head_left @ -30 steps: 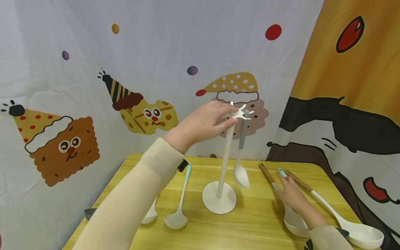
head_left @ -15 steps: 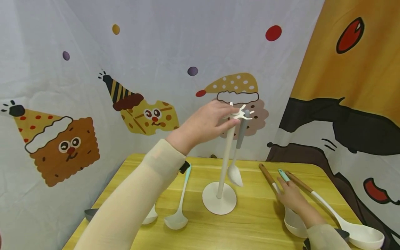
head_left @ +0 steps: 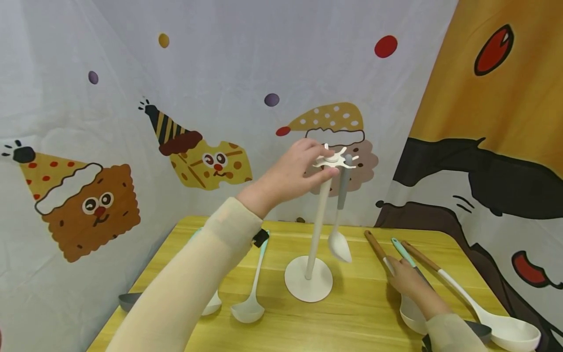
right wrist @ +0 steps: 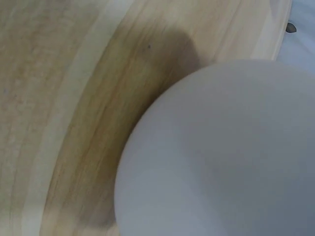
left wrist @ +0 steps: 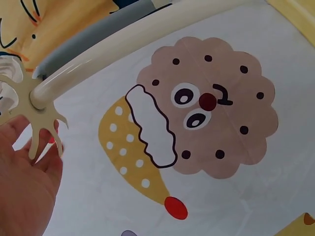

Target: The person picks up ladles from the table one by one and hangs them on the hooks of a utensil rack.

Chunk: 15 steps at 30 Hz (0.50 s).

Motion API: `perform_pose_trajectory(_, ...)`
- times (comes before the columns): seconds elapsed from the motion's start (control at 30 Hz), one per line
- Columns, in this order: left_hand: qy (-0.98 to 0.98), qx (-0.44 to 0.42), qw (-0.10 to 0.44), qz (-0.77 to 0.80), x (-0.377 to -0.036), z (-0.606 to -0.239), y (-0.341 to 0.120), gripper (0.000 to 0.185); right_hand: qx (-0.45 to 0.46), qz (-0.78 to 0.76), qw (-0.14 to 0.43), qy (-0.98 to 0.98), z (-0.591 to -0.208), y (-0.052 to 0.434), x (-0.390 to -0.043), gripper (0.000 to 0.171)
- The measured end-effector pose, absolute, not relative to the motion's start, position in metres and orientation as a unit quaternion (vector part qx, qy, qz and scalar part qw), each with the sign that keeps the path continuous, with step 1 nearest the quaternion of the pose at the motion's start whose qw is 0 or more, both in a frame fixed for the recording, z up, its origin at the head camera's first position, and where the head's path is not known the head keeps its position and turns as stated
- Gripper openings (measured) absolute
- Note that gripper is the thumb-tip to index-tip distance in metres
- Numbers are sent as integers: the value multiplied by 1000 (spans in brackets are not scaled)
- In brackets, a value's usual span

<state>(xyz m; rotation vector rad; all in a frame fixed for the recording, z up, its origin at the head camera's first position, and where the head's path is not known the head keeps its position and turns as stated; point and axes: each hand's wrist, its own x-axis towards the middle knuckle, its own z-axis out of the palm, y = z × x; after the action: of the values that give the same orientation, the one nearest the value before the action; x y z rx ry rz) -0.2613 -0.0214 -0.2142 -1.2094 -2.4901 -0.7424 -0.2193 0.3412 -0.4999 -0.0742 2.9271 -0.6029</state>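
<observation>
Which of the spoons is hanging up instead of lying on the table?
The grey-handled spoon, hanging from the white stand; every other spoon lies flat on the table.

front: stand (head_left: 309,278), hanging spoon (head_left: 339,244) | flanks: ladles (head_left: 249,308)

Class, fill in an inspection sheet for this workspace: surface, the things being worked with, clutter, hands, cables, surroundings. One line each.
Surface: yellow wooden table, grain visible.
Things in hand: cream utensil stand with round base and pronged top; a grey-handled white spoon hangs from a prong.
Clutter: teal-handled white ladle lying left of the stand; wooden-handled white ladle lying on the right; other utensils lie beside them, partly hidden.
Hands: left hand grips the stand's pronged top; right hand rests on utensil handles on the table, grip unclear.
Cables: nothing seen.
Surroundings: white cartoon-cookie cloth backdrop; orange and black cloth on the right.
</observation>
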Motion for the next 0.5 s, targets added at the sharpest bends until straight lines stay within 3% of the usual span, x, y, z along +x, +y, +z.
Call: perform_pose_trajectory(0.5,-876,-403,109,-241,-258,-207,-26,54,-2,-175,89,981,-501,340,-221,60)
